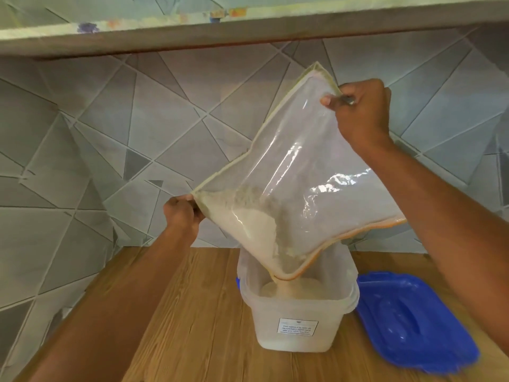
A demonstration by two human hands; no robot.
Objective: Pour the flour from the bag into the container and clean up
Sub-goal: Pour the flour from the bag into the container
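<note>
Both hands, left hand [181, 216] and right hand [360, 111], pinch the bag [297, 172], its corner pointing down into the container [297, 323].

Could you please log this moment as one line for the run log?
step: pouring | left hand: pinches bag corner | right hand: pinches top corner | flour: falling into container | lid: off, on table

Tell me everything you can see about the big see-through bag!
The bag is clear, shiny plastic with a pale cream rim. It hangs tilted like a diamond, lowest corner over the open white container. The left hand pinches its left corner and the right hand pinches its upper edge. Most of it looks empty; the remaining flour sits low on the left and streams from the bottom corner.
</note>
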